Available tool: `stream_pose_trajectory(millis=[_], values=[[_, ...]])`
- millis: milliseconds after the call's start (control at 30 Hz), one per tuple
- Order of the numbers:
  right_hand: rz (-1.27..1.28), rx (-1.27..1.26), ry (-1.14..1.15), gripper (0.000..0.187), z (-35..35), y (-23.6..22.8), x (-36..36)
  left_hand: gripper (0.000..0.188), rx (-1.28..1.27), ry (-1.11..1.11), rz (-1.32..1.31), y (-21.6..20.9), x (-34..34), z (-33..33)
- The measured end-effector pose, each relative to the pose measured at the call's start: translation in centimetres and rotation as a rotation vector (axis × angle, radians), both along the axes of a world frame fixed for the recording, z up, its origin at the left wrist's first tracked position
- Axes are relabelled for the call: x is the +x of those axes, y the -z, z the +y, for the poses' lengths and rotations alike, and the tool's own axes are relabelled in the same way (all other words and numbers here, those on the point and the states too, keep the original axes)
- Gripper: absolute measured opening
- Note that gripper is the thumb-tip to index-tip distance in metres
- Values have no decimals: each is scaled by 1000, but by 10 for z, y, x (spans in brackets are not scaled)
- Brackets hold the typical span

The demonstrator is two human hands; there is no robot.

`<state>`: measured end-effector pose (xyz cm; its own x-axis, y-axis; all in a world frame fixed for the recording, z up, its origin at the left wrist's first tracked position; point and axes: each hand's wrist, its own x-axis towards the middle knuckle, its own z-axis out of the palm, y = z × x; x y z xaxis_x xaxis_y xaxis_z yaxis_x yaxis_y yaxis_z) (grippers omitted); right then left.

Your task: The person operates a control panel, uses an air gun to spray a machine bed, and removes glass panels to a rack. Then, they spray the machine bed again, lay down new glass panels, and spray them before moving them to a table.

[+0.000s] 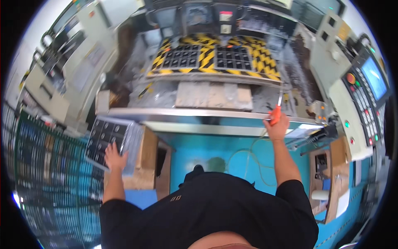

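My left hand rests with spread fingers on a tray of black parts, at the left on top of a stack of clear plastic trays. In my closed right hand is an orange air blow gun. Its long thin nozzle points away from me, toward the right end of the machine bed. On that bed lies a fixture plate with yellow and black striped tape. Two grids of black parts sit on it, a left grid and a right grid.
A metal sill runs across the machine's front. To the right stands a control panel with a lit screen. A pale hose loops over the blue floor. Wooden cabinets flank me, including a right cabinet. Green racking fills the left.
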<state>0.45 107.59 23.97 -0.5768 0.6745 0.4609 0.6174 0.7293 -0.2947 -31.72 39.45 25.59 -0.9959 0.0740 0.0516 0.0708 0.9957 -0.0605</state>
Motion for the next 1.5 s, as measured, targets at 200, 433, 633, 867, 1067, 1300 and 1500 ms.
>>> stream_pose_trajectory(millis=[200,433,633,867,1067,1300,1500], values=[[-39,160,-13,81,2,16,-11,97,30,-81,-87,-3,6,-1],[-46,121,0,82,0,21,-9,97,7,-87,-93,-5,6,1],[-14,124,11,82,-1,21,-8,97,5,-107,-113,-4,8,2],[-41,108,9,80,-5,16,-9,97,-7,-105,-112,-3,9,1],[-34,108,7,80,-5,17,-9,97,-7,-101,-107,-1,8,1],[-49,106,10,80,-4,18,-9,96,3,-90,-91,0,9,0],[-53,104,9,81,-5,17,-9,97,10,-91,-87,0,8,0]])
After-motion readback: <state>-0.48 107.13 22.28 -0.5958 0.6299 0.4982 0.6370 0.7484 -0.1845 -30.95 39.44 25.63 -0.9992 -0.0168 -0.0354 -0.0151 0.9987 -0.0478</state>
